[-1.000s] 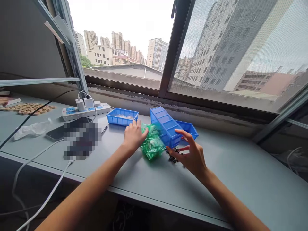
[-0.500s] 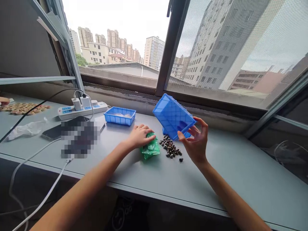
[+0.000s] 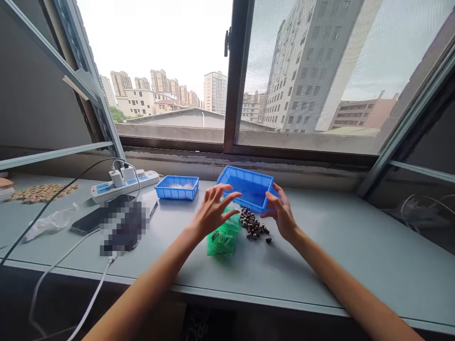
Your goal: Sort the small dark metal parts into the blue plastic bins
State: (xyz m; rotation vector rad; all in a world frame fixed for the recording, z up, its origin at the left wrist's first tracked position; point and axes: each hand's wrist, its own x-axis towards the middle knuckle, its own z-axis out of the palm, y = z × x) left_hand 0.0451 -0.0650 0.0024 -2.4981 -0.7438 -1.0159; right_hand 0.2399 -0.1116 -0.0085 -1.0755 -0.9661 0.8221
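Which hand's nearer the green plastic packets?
Left. The left hand is at the far edge of the green plastic packets, contact unclear; the right hand is off to the right, past the small dark parts, holding the blue bin.

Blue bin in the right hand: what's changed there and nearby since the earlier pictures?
The right hand has turned the blue bin so its inside faces the camera. The left hand, earlier on the green packets, has risen with fingers spread. The dark screws and power strip stayed put.

Left fingers (image 3: pixel 230 200) spread — curved, right fingers (image 3: pixel 272 199) pinched
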